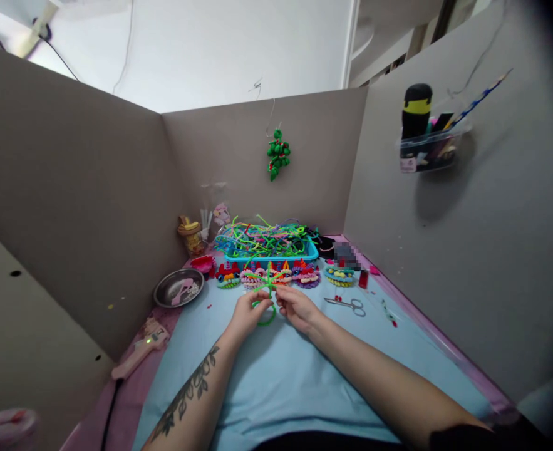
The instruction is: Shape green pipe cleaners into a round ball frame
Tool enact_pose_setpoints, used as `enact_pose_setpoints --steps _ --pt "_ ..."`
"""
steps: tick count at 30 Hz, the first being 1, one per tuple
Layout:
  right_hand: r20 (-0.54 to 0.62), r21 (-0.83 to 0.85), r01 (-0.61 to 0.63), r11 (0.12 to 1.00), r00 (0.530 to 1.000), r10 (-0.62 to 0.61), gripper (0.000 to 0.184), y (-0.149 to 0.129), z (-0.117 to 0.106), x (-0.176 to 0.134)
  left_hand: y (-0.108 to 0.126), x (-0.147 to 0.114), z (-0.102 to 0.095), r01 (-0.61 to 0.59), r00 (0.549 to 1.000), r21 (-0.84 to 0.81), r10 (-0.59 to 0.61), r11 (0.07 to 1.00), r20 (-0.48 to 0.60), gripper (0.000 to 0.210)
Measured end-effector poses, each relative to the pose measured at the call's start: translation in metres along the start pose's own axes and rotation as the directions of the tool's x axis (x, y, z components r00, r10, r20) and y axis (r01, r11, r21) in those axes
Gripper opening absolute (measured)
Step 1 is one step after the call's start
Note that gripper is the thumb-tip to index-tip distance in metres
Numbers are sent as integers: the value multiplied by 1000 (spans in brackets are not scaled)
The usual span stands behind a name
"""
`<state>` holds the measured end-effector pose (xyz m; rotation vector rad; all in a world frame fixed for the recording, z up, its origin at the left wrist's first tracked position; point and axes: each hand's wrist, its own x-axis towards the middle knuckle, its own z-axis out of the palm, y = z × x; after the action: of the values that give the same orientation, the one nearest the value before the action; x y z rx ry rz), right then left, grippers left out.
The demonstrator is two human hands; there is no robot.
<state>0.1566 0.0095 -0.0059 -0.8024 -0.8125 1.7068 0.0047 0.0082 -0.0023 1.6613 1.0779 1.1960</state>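
Bright green pipe cleaners are held up over the middle of the table; several strands spread out from one centre, and a curved loop hangs below it. My left hand pinches this piece just under the centre, between thumb and fingertips. From the other side my right hand has its fingers curled together at the same piece, close to the centre; the exact contact is partly hidden. Behind the hands stands a row of colourful pipe-cleaner figures, partly covered by the green strands.
A blue tray heaped with pipe cleaners stands at the back. Scissors lie to the right. On the left are a metal bowl and a pink glue gun with a lit green light. Grey panels enclose the table.
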Motion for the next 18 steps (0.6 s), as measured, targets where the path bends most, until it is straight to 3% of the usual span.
enact_pose_setpoints --steps 7,13,18 --pt "-12 46 -142 989 990 143 22 -2 -5 3 6 -5 -1 -18 991 59 10 998 136 13" --pt "-192 -4 -110 994 976 107 24 1 -14 10 3 -3 -6 5 992 78 -15 997 125 14" --pt "-216 -137 -74 988 976 43 23 0 -14 9 -9 -2 -10 78 974 16 -80 997 213 23"
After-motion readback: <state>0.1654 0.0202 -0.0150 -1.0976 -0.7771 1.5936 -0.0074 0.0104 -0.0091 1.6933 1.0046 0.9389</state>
